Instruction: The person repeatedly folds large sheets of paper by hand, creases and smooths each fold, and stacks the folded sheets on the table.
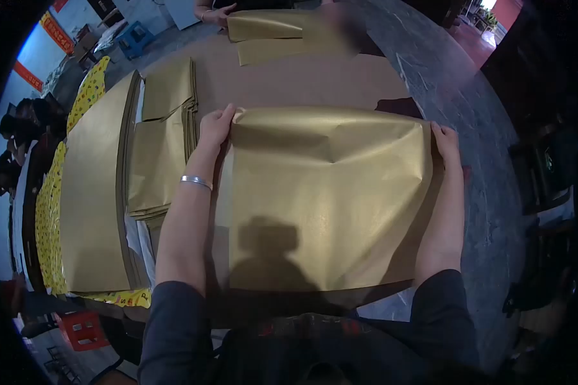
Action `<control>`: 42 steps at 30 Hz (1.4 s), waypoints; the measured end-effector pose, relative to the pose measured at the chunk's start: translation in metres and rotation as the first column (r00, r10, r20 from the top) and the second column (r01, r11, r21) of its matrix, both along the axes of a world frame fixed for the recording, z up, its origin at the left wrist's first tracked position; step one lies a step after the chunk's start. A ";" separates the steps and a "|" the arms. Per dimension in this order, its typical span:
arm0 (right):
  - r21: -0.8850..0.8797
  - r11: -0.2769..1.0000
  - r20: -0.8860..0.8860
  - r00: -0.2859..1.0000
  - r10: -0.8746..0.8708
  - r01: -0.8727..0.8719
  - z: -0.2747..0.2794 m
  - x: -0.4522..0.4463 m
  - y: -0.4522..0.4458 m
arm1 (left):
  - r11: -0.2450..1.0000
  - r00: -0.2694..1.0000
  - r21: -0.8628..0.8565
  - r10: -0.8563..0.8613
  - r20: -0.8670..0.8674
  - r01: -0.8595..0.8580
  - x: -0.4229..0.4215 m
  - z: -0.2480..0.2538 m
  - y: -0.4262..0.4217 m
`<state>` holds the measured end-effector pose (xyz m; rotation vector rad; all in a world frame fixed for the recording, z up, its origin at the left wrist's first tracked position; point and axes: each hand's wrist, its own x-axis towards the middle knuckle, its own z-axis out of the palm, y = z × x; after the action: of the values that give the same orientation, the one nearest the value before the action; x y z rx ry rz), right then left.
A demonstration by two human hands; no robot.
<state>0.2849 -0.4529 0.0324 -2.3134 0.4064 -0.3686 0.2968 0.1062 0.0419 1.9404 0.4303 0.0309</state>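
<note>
A large sheet of gold paper (327, 212) spreads in front of me, its far edge raised and curved over, with creases toward the right. My left hand (217, 126) pinches the far left corner between thumb and fingers. At the far right corner, my right hand (447, 142) grips the edge, its fingers partly behind the sheet. Left of my left arm lies a pile of folded gold paper (155, 163). Beyond that pile is a stack of flat gold sheets (96, 199). Shadows fall across the lower part of the sheet I hold.
Across the brown tabletop (289, 80), another person's hand (218, 14) touches a folded gold sheet (270, 48). Yellow patterned cloth (51, 224) shows along the left edge. A blue stool (135, 38) stands at the far left, a red stool (83, 328) at the near left.
</note>
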 end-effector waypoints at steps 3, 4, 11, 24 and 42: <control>0.027 0.999 -0.043 0.999 -0.019 0.020 -0.019 0.001 -0.016 | 0.985 0.992 0.116 -0.127 -0.026 0.130 -0.035 -0.001 0.012; -0.047 0.998 -0.057 0.998 -0.038 0.035 -0.028 0.006 -0.021 | 0.981 0.984 -0.088 -0.175 -0.023 0.172 -0.053 0.000 0.012; 0.067 0.991 -0.146 0.983 -0.108 0.119 -0.011 -0.009 -0.008 | 0.928 0.933 -0.238 -0.326 -0.152 0.286 -0.110 -0.010 0.013; 0.298 0.954 -0.349 0.931 0.110 -0.001 0.030 -0.126 0.018 | 0.989 0.998 -0.134 -0.067 0.015 0.068 -0.048 -0.040 0.013; 0.373 0.927 -0.293 0.941 0.169 -0.050 0.012 -0.135 0.031 | 0.985 0.998 0.160 -0.067 0.020 0.063 -0.031 -0.045 0.013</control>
<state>0.1500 -0.4222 0.0443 -2.0191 0.4561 0.1378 0.2657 0.1196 -0.0034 2.1086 0.3567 0.0489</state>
